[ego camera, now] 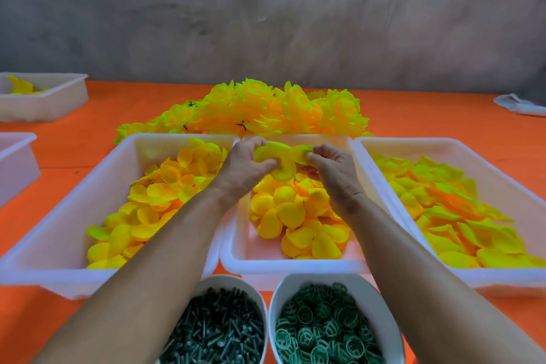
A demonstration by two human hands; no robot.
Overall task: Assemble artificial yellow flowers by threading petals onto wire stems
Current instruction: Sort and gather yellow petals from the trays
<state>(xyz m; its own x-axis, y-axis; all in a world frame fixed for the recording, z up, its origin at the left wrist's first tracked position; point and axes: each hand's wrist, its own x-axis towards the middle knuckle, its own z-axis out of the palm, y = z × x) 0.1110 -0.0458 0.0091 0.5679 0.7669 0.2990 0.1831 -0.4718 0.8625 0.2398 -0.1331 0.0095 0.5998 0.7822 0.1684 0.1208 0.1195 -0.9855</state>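
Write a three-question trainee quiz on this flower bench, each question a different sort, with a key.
1. True or false: both hands hold one petal piece over the middle tray.
2. The pile of finished flowers lies: A) in the left tray; B) on the table behind the trays; C) in a bowl.
3. Fill in: the right-hand bowl near the camera holds green ____.

Key: 1 true; 2 B; 3 rings.
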